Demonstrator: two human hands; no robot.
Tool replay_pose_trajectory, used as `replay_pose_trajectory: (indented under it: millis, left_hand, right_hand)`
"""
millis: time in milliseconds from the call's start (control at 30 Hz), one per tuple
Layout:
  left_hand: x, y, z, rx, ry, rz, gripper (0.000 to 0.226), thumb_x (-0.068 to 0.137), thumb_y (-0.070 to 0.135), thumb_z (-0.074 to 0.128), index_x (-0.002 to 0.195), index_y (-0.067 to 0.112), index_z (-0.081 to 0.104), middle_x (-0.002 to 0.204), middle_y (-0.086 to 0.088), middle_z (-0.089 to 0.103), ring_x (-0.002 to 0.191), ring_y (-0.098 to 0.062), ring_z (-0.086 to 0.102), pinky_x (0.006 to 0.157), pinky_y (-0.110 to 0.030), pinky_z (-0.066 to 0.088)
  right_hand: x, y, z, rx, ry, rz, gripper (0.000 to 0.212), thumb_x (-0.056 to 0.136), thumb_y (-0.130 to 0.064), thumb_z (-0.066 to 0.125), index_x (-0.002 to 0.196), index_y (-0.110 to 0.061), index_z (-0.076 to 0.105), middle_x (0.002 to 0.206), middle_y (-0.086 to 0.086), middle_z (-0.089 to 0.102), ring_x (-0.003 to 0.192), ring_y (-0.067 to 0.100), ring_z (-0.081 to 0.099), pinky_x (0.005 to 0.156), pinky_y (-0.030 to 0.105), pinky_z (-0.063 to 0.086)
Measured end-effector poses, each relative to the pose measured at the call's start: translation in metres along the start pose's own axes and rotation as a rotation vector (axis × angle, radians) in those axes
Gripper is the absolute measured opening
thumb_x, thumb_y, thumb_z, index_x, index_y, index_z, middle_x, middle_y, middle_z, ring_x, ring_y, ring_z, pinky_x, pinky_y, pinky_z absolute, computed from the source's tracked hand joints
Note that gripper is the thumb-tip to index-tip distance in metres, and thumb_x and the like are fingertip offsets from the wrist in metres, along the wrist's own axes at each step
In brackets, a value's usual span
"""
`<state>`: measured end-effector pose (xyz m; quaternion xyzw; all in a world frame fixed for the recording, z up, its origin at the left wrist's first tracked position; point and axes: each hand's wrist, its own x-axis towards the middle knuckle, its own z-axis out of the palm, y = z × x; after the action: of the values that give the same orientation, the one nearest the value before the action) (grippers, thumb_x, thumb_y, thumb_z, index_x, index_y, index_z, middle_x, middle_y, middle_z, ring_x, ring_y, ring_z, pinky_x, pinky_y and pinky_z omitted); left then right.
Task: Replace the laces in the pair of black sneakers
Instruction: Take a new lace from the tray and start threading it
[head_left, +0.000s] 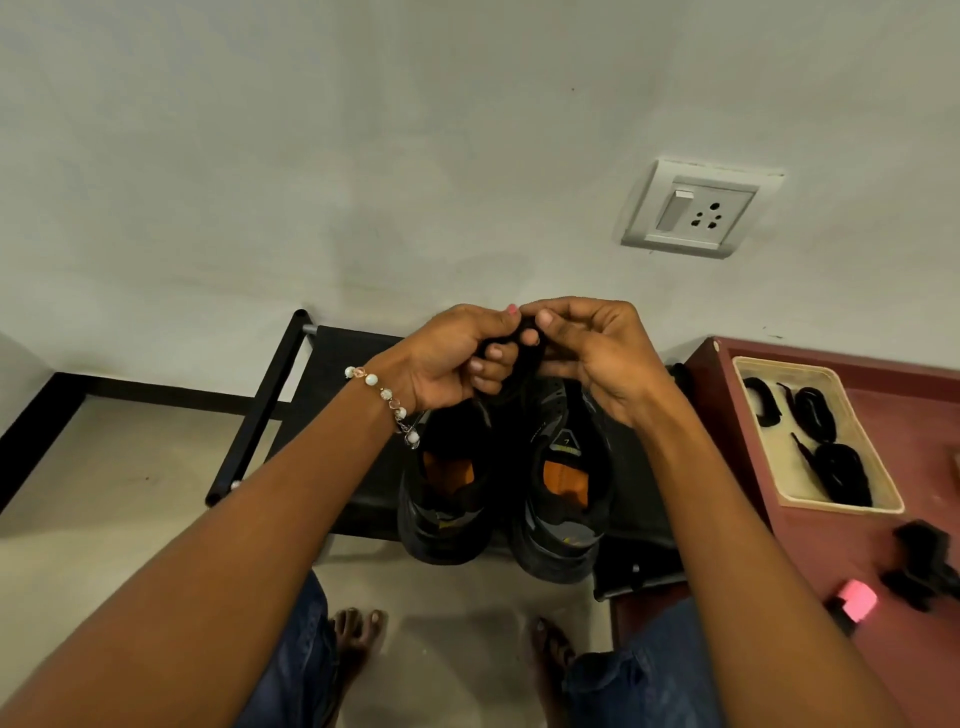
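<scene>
Both forearms reach over the sneakers at the rack's front edge, left hand and right hand pinching one black lace; better to keep its tip pinched stiff for threading

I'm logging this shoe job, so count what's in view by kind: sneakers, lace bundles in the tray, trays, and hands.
Black sneakers: 2, left one and right one, side by side on the black rack
Black lace bundles in the tray: 3
Tray: 1
Hands: 2, left hand and right hand, together holding a black lace
Total: 8
</scene>
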<state>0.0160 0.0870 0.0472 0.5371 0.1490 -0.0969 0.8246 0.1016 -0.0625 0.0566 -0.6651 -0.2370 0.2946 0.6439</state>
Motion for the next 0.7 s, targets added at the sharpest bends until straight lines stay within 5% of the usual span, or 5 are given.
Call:
replay_pose_trajectory:
  millis: [133, 333, 533, 700]
  left_hand:
    - [0.008, -0.002, 0.013, 0.060, 0.103, -0.005, 0.034, 0.101, 0.029, 0.045, 0.079, 0.007, 0.058, 0.053, 0.004, 0.037, 0.037, -0.003, 0.027, 0.038, -0.016, 0.022]
    - [0.025, -0.011, 0.050, -0.001, 0.194, 0.023, 0.021, 0.097, 0.021, 0.056, 0.083, 0.006, 0.061, 0.057, 0.000, 0.042, 0.041, -0.007, 0.034, 0.038, -0.017, 0.027]
    - [0.055, -0.034, 0.110, 0.015, 0.243, 0.069, 0.025, 0.090, 0.021, 0.066, 0.082, -0.002, 0.066, 0.062, -0.009, 0.059, 0.050, -0.015, 0.056, 0.046, -0.022, 0.046]
    - [0.086, -0.051, 0.148, -0.041, 0.275, 0.115, 0.023, 0.092, 0.026, 0.063, 0.100, 0.005, 0.064, 0.096, -0.011, 0.072, 0.088, -0.019, 0.071, 0.083, -0.029, 0.056]
  right_hand:
    - [-0.005, 0.000, -0.009, -0.136, -0.030, -0.015, 0.022, 0.095, -0.002, 0.056, 0.114, -0.007, 0.068, 0.089, 0.011, 0.072, 0.085, 0.015, 0.071, 0.071, 0.028, 0.059]
    - [-0.020, 0.003, -0.039, -0.342, -0.054, -0.061, 0.018, 0.095, -0.007, 0.060, 0.107, -0.005, 0.073, 0.103, 0.009, 0.074, 0.108, 0.017, 0.066, 0.104, 0.039, 0.047]
    - [-0.042, 0.010, -0.097, -0.489, 0.219, -0.025, 0.016, 0.088, -0.010, 0.070, 0.102, -0.010, 0.077, 0.091, 0.004, 0.076, 0.093, 0.015, 0.071, 0.094, 0.037, 0.053]
    - [-0.069, 0.022, -0.169, -0.372, 0.567, 0.013, 0.012, 0.085, -0.003, 0.071, 0.094, -0.008, 0.076, 0.078, 0.005, 0.072, 0.075, 0.014, 0.065, 0.078, 0.034, 0.053]
